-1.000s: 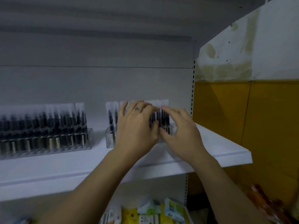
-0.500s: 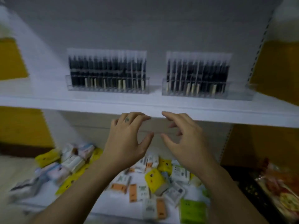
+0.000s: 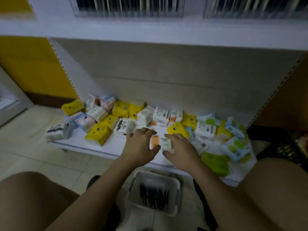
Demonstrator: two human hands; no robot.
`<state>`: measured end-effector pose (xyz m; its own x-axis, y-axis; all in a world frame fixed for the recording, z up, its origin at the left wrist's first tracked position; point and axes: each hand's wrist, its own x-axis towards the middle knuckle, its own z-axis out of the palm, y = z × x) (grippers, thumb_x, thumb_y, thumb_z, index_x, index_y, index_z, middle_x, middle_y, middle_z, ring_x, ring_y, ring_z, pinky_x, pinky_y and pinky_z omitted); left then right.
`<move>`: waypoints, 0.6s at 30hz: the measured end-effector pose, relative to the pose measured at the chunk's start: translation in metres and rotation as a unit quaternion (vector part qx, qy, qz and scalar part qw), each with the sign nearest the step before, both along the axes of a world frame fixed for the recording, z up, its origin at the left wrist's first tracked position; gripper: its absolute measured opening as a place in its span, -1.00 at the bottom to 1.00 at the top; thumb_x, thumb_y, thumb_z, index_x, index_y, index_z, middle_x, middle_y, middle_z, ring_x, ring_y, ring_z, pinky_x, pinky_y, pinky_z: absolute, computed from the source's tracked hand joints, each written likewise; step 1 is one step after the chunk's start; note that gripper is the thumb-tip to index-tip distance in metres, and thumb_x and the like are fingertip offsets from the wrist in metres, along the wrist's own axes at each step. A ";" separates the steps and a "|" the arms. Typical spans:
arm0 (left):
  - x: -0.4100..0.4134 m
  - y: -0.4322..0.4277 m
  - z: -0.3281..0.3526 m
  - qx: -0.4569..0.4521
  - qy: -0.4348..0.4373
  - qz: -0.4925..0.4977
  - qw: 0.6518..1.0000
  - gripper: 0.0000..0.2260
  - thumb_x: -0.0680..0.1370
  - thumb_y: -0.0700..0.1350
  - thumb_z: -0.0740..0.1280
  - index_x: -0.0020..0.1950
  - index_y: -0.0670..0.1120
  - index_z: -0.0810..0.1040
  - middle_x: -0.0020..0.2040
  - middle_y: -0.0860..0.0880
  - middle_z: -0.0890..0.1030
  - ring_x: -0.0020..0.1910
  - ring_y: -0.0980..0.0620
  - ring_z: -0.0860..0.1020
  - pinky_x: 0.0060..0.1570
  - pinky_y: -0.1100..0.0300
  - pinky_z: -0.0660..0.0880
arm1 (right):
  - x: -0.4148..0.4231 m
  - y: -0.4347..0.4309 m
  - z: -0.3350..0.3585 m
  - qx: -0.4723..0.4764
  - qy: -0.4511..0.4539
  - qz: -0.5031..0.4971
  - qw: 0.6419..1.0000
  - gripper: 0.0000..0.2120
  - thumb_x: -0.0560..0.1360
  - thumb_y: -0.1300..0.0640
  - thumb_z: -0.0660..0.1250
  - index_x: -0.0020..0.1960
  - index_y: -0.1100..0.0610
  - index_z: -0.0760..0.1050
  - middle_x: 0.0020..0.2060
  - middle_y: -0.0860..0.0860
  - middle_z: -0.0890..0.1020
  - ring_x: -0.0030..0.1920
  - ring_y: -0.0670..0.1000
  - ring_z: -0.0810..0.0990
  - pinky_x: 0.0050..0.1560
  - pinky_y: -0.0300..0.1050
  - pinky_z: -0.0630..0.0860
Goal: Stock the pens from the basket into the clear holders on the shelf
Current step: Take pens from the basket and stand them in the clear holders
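Both hands empty. Left hand (image 3: 141, 145) and right hand (image 3: 181, 150) sit side by side just below frame centre, fingers spread and loosely curved, thumbs turned toward each other, gripping nothing.

- An orange-and-white pack (image 3: 160, 142) shows in the gap between the thumbs. Can't tell whether either hand touches it; blurred.
- Basket (image 3: 177, 189): white, on the floor (image 3: 33, 147) at 6 o'clock from the hands, between the forearms. Dark pens (image 3: 154, 195) lie loose in the bottom, roughly parallel. Motion blur, can't count them.
- Holders: two clear ones on the top shelf (image 3: 150, 29), cropped by the frame edge. Left holder (image 3: 128, 9) at 12 o'clock, right holder (image 3: 255, 9) at 1 o'clock. Both show rows of dark upright pens. Well apart from the hands.
- Low shelf (image 3: 80, 142): scattered packs from 9 to 3 o'clock of the hands. A yellow one (image 3: 98, 132) at 9, a green one (image 3: 215, 162) at 4, white and pale blue ones behind.
- Left knee (image 3: 30, 197) at 8 o'clock of the frame, right knee (image 3: 275, 189) at 4 o'clock, basket between them.
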<state>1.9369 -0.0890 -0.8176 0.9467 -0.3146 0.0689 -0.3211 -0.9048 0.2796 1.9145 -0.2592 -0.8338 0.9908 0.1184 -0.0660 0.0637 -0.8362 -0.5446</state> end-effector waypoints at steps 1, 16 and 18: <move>0.003 -0.001 -0.013 -0.003 0.017 0.005 1.000 -0.52 0.54 0.19 0.26 0.42 0.06 0.35 0.40 0.04 0.39 0.38 -0.04 0.32 0.28 0.00 0.26 | 0.004 0.003 -0.011 -0.003 0.015 -0.002 1.000 -0.41 0.54 -0.06 0.32 0.51 -0.06 0.21 0.45 -0.03 0.28 0.39 0.04 0.33 0.30 -0.04 0.38; -0.005 0.009 -0.173 -0.128 0.330 0.126 0.927 -0.53 0.51 0.03 0.38 0.39 -0.01 0.42 0.32 -0.07 0.51 0.25 -0.09 0.50 0.23 -0.01 0.47 | 0.001 0.003 -0.151 -0.010 0.299 0.005 0.954 -0.77 0.53 0.15 0.33 0.15 0.21 0.55 0.05 0.10 0.62 0.04 0.11 0.60 -0.03 -0.09 0.55; -0.003 0.013 -0.185 -0.132 0.362 0.130 0.914 -0.51 0.52 0.03 0.37 0.42 -0.02 0.39 0.30 -0.09 0.52 0.20 -0.09 0.52 0.20 0.03 0.49 | 0.000 -0.006 -0.161 -0.009 0.342 -0.003 0.939 -0.71 0.55 0.19 0.30 0.25 0.21 0.49 0.08 0.06 0.55 0.10 0.03 0.54 -0.02 -0.23 0.44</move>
<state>1.9338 -0.0762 -1.0027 0.8150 -0.1355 -0.5634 0.2502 -0.7947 0.5530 1.9142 -0.2652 -0.9943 0.7160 0.1056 -0.6901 -0.3020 -0.8444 -0.4425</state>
